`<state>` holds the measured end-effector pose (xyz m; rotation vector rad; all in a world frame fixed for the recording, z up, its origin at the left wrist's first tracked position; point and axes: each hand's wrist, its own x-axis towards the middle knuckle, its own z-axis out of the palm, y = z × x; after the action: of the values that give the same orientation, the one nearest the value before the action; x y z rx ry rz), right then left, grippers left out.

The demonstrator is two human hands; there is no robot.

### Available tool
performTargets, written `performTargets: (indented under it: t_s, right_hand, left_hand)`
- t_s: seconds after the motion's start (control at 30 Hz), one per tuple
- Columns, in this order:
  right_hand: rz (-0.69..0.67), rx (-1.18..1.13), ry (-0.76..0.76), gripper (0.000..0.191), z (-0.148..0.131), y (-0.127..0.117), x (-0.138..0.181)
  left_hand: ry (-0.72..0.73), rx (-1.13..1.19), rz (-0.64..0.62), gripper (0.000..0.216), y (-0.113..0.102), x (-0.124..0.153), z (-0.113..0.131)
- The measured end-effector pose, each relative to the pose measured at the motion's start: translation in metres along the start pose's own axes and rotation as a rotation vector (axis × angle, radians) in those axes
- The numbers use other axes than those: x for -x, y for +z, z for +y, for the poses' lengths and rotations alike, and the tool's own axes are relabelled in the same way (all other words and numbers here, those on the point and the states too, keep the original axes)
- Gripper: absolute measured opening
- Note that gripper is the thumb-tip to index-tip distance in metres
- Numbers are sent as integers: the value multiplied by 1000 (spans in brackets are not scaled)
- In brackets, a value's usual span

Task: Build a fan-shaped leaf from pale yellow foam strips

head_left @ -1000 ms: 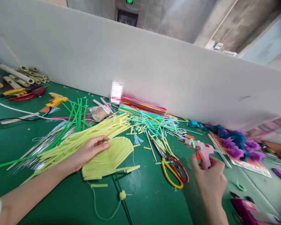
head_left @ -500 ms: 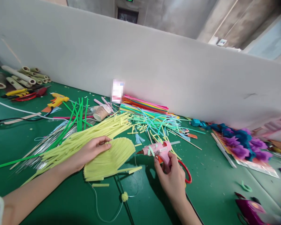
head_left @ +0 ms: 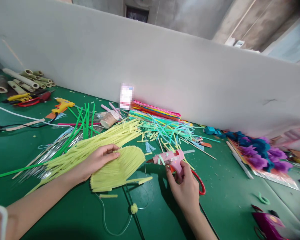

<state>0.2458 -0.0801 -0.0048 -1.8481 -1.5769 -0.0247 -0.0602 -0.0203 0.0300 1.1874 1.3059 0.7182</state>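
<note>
My left hand (head_left: 103,160) is closed on the edge of a pale yellow fan-shaped piece (head_left: 122,163) made of fuzzy pipe cleaners laid side by side. In my right hand (head_left: 186,186) is a pink glue gun (head_left: 171,160), its nozzle pointing left, just off the piece's right edge. A loose bundle of yellow pipe cleaners (head_left: 110,135) lies behind and under my left forearm. Red-handled scissors (head_left: 201,181) are partly hidden behind my right hand. Below the piece, a small yellow pompom (head_left: 134,208) sits beside a thin clear cord (head_left: 105,216).
Green pipe cleaners (head_left: 86,121), a yellow glue gun (head_left: 61,105) and pliers (head_left: 32,99) lie to the left, near bamboo tubes (head_left: 27,80). Colored pipe cleaners (head_left: 157,111) rest against the grey partition (head_left: 177,73). Purple and teal flowers (head_left: 260,153) stand right on the green table (head_left: 230,206).
The whole view has shifted very slightly. Both hands, the yellow piece and the pink glue gun keep nearly the same places relative to each other.
</note>
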Motion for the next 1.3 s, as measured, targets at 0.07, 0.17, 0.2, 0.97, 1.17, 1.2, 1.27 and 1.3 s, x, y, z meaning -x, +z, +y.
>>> performTargets:
  t_s: [0.07, 0.17, 0.2, 0.97, 1.17, 1.2, 1.27, 1.3]
  right_hand:
    - [-4, 5, -2, 49, 1, 0, 0]
    - [-3, 12, -8, 48, 1, 0, 1]
    - [-1, 13, -10, 48, 1, 0, 1]
    - [3, -2, 10, 49, -1, 1, -1]
    - [15, -5, 10, 47, -3, -1, -2]
    - [16, -3, 8, 48, -3, -1, -1]
    - [18, 2, 7, 48, -3, -1, -1]
    - [17, 4, 8, 49, -3, -2, -1]
  left_hand:
    - [6, -2, -6, 41, 0, 0, 0]
    - [9, 1, -3, 40, -1, 0, 0]
    - [9, 3, -1, 40, -1, 0, 0]
    - [20, -42, 36, 44, 1, 1, 4]
    - [-3, -25, 25, 42, 1, 1, 3]
    - [-4, -22, 18, 42, 0, 1, 2]
    - [1, -16, 13, 41, 1, 1, 2]
    - [3, -15, 11, 42, 1, 1, 2]
